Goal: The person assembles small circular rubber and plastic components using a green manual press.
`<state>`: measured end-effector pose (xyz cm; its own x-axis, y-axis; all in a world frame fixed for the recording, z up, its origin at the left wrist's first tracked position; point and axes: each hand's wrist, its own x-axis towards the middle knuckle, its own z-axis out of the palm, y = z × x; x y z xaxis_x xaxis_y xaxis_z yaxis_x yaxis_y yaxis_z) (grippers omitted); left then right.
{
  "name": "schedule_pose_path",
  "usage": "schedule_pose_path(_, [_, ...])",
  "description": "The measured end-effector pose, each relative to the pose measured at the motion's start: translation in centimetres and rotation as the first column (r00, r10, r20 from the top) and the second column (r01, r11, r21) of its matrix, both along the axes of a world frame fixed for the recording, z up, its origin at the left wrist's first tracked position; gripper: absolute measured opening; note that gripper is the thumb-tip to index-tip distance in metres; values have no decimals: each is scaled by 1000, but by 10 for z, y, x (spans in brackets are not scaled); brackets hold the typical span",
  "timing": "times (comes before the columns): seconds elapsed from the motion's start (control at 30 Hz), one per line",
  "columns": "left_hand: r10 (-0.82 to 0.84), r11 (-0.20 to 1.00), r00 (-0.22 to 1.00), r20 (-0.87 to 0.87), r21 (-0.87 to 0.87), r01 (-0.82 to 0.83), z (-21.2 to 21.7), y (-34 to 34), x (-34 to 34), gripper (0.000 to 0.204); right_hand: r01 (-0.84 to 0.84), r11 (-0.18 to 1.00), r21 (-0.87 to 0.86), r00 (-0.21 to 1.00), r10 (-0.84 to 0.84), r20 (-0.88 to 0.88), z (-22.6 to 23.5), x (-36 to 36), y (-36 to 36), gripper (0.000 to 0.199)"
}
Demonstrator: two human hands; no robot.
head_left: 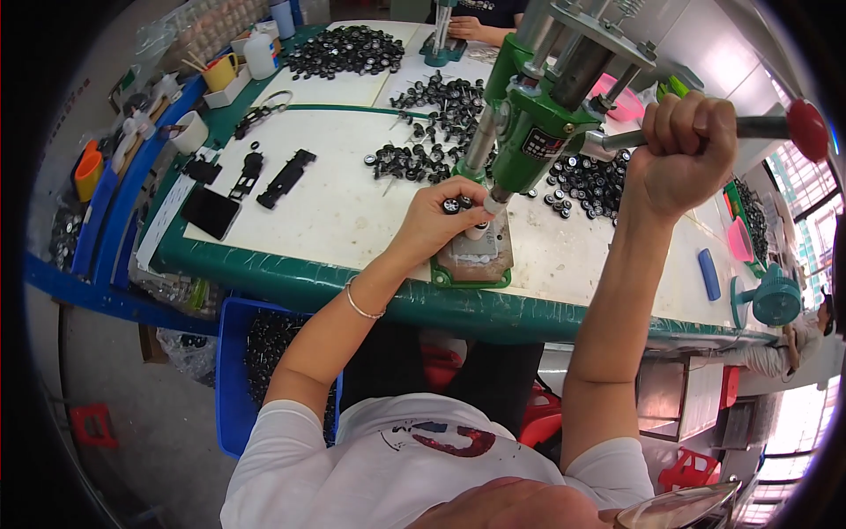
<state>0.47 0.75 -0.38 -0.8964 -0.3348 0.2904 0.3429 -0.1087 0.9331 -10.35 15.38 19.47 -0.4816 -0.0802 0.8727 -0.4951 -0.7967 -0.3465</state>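
My right hand (pixel 683 154) is wrapped round the lever (pixel 758 128) of a green hand press (pixel 538 132), below its red knob (pixel 807 130). Under the press ram, my left hand (pixel 427 220) pinches a small black toy wheel (pixel 451 206) with a silvery hub. A second dark wheel seems to sit beside it among the fingers. The left fingertips are close to the ram's pale tip (pixel 493 206), above the metal base plate (pixel 493 256). Whether an axle joins the wheels is hidden by my fingers.
Loose wheels (pixel 586 187) lie right of the press; wheels on axles (pixel 414 163) lie behind it. A larger wheel heap (pixel 344 51) is farther back. Black plastic parts (pixel 286 179) and a phone (pixel 211 212) lie left. A blue bin (pixel 233 379) stands below. Across the table is another person's hand (pixel 467 28).
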Motion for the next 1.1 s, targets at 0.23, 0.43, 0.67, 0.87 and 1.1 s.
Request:
schedule_pose_path(0.23, [49,994,998,42,96,-53,0,11,4,13,18,954,298,953,-107,284,25,-24,-20,26])
schedule_pose_path(0.43, [101,750,993,-56,660,-40,-2,-14,42,10,-189,862,471,880,-65,471,18,-62,-55,19])
schedule_pose_path(0.67, [34,866,999,31,499,-44,-26,-29,193,14,-282,847,450,878,39,478,32,-61,-34,27])
schedule_pose_path(0.87, [347,816,597,723,81,-572,-149,-61,349,18,-183,812,554,925,-48,376,-8,-112,-32,27])
schedule_pose_path(1.1, [457,863,250,853,-358,-356,-165,-62,349,72,142,475,868,882,-458,106,-117,-92,59,28])
